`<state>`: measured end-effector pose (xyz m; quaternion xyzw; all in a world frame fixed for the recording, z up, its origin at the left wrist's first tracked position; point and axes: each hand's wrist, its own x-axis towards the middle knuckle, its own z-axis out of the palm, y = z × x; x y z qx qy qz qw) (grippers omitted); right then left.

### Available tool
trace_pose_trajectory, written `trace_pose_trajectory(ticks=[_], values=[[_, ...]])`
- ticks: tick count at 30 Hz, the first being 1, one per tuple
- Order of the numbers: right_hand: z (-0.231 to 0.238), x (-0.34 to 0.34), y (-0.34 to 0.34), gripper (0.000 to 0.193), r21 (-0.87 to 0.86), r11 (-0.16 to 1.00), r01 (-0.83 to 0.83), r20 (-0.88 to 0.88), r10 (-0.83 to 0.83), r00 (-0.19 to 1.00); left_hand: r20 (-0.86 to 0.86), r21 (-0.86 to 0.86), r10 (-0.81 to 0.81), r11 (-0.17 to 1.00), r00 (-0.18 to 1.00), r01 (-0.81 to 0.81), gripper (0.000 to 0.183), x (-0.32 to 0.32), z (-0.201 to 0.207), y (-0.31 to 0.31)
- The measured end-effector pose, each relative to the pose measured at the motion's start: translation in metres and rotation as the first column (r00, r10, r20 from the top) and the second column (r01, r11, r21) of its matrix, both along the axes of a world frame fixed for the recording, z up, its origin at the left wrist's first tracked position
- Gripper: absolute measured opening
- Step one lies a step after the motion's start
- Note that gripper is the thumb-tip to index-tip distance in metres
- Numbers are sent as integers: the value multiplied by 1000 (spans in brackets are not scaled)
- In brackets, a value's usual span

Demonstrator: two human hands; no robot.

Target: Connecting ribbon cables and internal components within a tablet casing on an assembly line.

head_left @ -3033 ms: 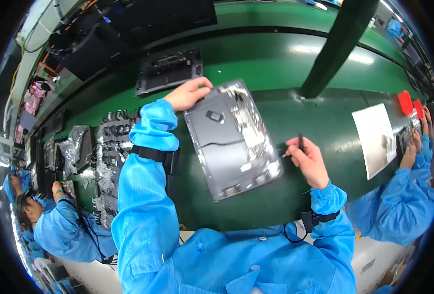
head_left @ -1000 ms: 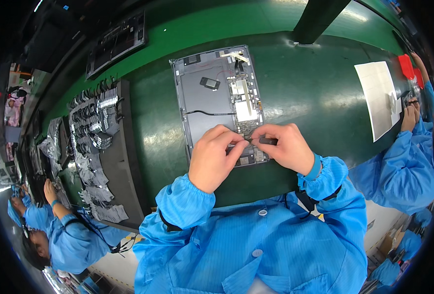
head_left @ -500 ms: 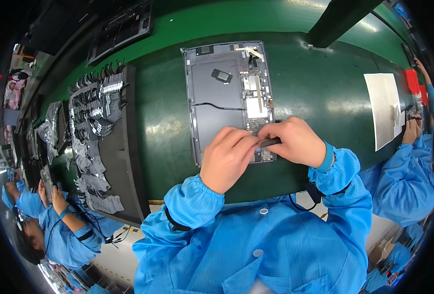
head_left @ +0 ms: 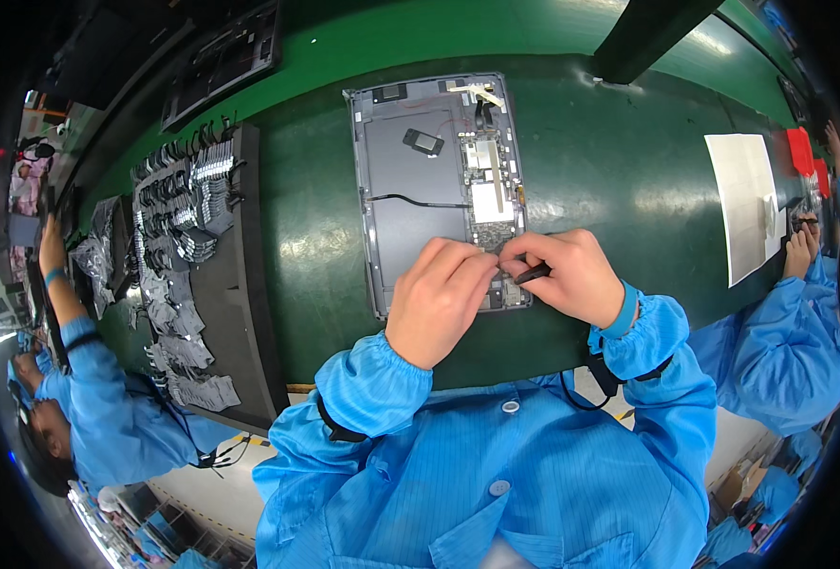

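Grey panel lies directly ahead of both hands, long axis running away from them. Right hand pinches a black tool; left hand presses fingertips beside it at the panel's near edge.

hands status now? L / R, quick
Left hand: fingers curled, fingertips down on the near edge of the grey panel; grasp cannot be told.
Right hand: closed on a thin black tool.

A worker's left hand and right hand, gripping a black tool, meet over an opened grey device panel on the green surface.
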<state>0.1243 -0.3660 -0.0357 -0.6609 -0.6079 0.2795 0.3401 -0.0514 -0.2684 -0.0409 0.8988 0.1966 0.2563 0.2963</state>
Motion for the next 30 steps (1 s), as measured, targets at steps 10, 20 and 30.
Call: trace_pose_trajectory(ticks=[10, 20, 30], values=[[24, 5, 17, 13, -190, 970, -152, 200, 190, 961, -72, 43, 31, 999, 997, -28, 29, -23, 3, -12], [35, -7, 25, 14, -250, 960, -123, 371, 212, 904, -146, 96, 53, 995, 988, -40, 34, -23, -1, -24], [8, 0, 2, 15, 62, 989, -134, 328, 107, 939, -202, 87, 84, 994, 976, -68, 50, -21, -1, -28]])
